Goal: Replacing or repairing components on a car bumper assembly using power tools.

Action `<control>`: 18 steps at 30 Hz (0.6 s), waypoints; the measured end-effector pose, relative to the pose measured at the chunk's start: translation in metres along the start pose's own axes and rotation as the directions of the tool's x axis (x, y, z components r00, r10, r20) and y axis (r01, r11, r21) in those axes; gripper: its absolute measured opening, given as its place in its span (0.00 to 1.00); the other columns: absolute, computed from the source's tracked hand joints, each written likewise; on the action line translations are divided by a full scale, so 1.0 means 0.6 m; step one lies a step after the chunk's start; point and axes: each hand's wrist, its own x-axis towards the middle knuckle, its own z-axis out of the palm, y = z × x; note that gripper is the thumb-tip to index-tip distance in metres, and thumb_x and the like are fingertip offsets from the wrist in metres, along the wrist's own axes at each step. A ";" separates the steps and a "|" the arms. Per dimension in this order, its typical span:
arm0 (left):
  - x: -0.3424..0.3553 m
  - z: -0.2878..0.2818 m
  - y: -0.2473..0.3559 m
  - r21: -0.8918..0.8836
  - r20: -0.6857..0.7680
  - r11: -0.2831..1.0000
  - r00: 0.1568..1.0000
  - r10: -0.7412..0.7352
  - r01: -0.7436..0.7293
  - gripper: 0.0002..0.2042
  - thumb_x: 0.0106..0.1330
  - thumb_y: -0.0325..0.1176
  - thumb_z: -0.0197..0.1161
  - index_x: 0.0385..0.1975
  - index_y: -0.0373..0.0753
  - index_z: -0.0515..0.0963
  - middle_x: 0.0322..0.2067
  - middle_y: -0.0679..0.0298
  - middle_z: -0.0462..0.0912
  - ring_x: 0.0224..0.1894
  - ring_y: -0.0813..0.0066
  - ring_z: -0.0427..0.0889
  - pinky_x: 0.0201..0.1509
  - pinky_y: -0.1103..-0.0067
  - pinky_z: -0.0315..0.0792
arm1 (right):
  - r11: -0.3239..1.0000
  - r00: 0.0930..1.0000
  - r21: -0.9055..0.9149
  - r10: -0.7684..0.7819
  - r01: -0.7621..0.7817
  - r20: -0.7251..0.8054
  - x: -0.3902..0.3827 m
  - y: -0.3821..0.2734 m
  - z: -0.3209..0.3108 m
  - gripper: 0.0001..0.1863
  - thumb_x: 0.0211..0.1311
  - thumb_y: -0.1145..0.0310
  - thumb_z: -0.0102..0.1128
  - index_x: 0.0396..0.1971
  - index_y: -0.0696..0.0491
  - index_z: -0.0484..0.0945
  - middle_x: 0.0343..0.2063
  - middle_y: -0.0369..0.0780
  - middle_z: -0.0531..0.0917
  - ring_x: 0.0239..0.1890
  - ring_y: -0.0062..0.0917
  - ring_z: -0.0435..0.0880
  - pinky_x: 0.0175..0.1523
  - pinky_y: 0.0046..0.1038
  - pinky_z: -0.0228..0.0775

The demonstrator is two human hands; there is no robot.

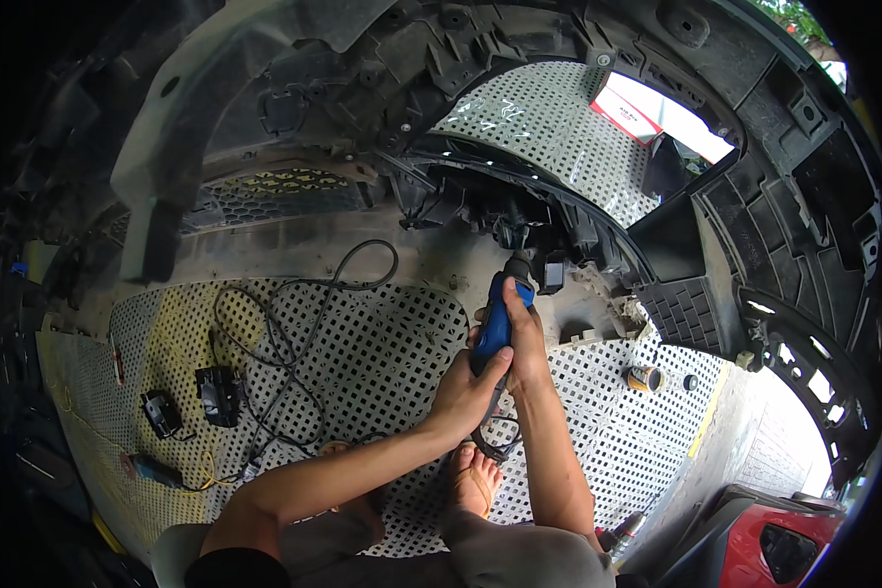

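A blue and black corded rotary tool [492, 328] points away from me, its dark nose up against the inner side of a large black car bumper [343, 108]. My right hand [524, 343] is wrapped round the tool's front part, thumb along the top. Closer to me, my left hand [468, 390] grips the rear of the body. The tool's tip meets a dark bracket [510, 230] below the oval bumper opening; the exact contact point is too dark to make out. From the tool's back end, a black cord hangs near my foot [475, 480].
White perforated floor mats [402, 343] lie below. A looped black cable [294, 363], black blocky parts [219, 395] and another slim tool [157, 470] are on the left. On the right are a small can [645, 378], a dark cap [691, 382] and a red part [779, 544].
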 end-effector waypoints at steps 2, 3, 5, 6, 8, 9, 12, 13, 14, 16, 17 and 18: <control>-0.001 0.005 0.001 0.006 0.008 1.000 1.000 0.002 -0.002 0.29 0.73 0.59 0.62 0.47 0.32 0.73 0.24 0.67 0.75 0.20 0.80 0.77 0.23 0.80 0.74 | 1.000 1.000 0.016 -0.012 0.012 0.002 0.001 0.000 -0.006 0.32 0.69 0.41 0.64 0.46 0.59 0.70 0.29 0.44 0.81 0.21 0.29 0.85 0.25 0.29 0.80; -0.001 0.004 0.000 -0.004 0.006 1.000 1.000 0.003 -0.003 0.29 0.73 0.59 0.62 0.48 0.32 0.73 0.25 0.67 0.75 0.20 0.80 0.77 0.24 0.80 0.73 | 1.000 1.000 0.003 -0.001 0.001 0.001 0.003 0.001 -0.006 0.32 0.69 0.41 0.64 0.46 0.58 0.70 0.29 0.44 0.82 0.21 0.29 0.85 0.25 0.29 0.80; -0.002 0.002 -0.002 -0.012 0.008 1.000 1.000 0.007 -0.007 0.29 0.73 0.59 0.62 0.48 0.32 0.73 0.25 0.67 0.75 0.20 0.80 0.77 0.24 0.80 0.73 | 1.000 1.000 -0.007 0.007 -0.007 -0.001 0.002 0.003 -0.004 0.32 0.69 0.41 0.64 0.47 0.58 0.69 0.29 0.44 0.82 0.21 0.29 0.85 0.25 0.29 0.80; -0.004 -0.002 -0.004 -0.016 0.006 1.000 1.000 0.004 -0.004 0.27 0.74 0.58 0.61 0.47 0.34 0.72 0.26 0.68 0.75 0.19 0.81 0.77 0.22 0.81 0.73 | 1.000 1.000 -0.019 0.013 -0.013 0.002 -0.001 0.006 0.001 0.32 0.69 0.41 0.65 0.47 0.57 0.69 0.29 0.44 0.82 0.21 0.29 0.84 0.25 0.29 0.80; -0.004 -0.008 -0.004 -0.018 0.001 1.000 1.000 0.001 -0.001 0.26 0.75 0.58 0.60 0.47 0.36 0.72 0.27 0.68 0.76 0.19 0.81 0.77 0.20 0.83 0.72 | 1.000 1.000 -0.016 0.021 -0.021 0.015 -0.002 0.009 0.008 0.31 0.69 0.41 0.65 0.48 0.56 0.69 0.30 0.44 0.83 0.21 0.29 0.84 0.25 0.30 0.80; -0.005 -0.008 -0.004 -0.009 -0.003 1.000 1.000 -0.007 0.007 0.26 0.75 0.58 0.60 0.47 0.36 0.72 0.27 0.68 0.76 0.19 0.81 0.77 0.21 0.83 0.72 | 1.000 1.000 -0.016 0.022 -0.022 0.014 0.000 0.010 0.006 0.31 0.69 0.41 0.65 0.48 0.56 0.69 0.30 0.44 0.83 0.21 0.29 0.84 0.25 0.30 0.80; -0.005 -0.009 -0.001 0.010 -0.002 1.000 1.000 -0.002 0.002 0.26 0.75 0.57 0.60 0.47 0.35 0.73 0.26 0.68 0.76 0.19 0.81 0.77 0.22 0.83 0.73 | 1.000 0.999 -0.003 0.014 -0.014 0.038 0.003 0.012 0.003 0.32 0.69 0.41 0.65 0.47 0.56 0.69 0.29 0.44 0.82 0.22 0.29 0.85 0.25 0.30 0.80; -0.004 -0.010 0.000 0.023 0.005 1.000 1.000 0.014 -0.014 0.26 0.75 0.57 0.61 0.46 0.34 0.73 0.26 0.68 0.76 0.19 0.82 0.77 0.22 0.83 0.73 | 1.000 0.999 0.015 0.020 -0.021 0.027 0.000 0.010 0.004 0.32 0.69 0.42 0.65 0.49 0.56 0.68 0.29 0.43 0.82 0.22 0.29 0.85 0.26 0.30 0.80; -0.003 -0.010 -0.001 0.021 0.000 1.000 1.000 0.014 -0.014 0.26 0.75 0.57 0.61 0.46 0.34 0.73 0.26 0.68 0.76 0.19 0.82 0.77 0.22 0.83 0.73 | 0.999 1.000 0.033 0.026 -0.027 0.015 -0.001 0.008 0.004 0.32 0.69 0.43 0.66 0.51 0.57 0.67 0.30 0.43 0.82 0.23 0.29 0.85 0.27 0.30 0.80; -0.001 -0.009 -0.001 0.039 0.020 0.999 1.000 0.019 -0.020 0.26 0.75 0.57 0.61 0.46 0.34 0.73 0.26 0.68 0.76 0.20 0.81 0.77 0.22 0.82 0.72 | 0.999 0.999 0.036 0.026 -0.026 0.021 0.001 0.007 -0.002 0.32 0.69 0.43 0.66 0.51 0.57 0.66 0.30 0.43 0.81 0.23 0.29 0.85 0.27 0.30 0.80; -0.003 -0.008 -0.001 0.039 0.022 0.999 1.000 0.018 -0.019 0.26 0.75 0.57 0.61 0.46 0.34 0.73 0.26 0.68 0.76 0.20 0.81 0.77 0.22 0.82 0.72 | 0.999 0.999 0.041 0.024 -0.025 0.027 0.001 0.007 -0.005 0.33 0.69 0.43 0.66 0.52 0.57 0.66 0.30 0.43 0.81 0.23 0.30 0.85 0.27 0.31 0.80; -0.005 -0.009 0.003 0.037 0.022 0.999 1.000 -0.013 0.012 0.26 0.75 0.57 0.61 0.46 0.35 0.72 0.26 0.68 0.76 0.20 0.81 0.77 0.22 0.82 0.72 | 0.999 0.999 0.043 0.024 -0.025 0.026 0.003 0.008 -0.004 0.33 0.69 0.43 0.66 0.52 0.57 0.66 0.30 0.43 0.81 0.23 0.30 0.85 0.27 0.31 0.80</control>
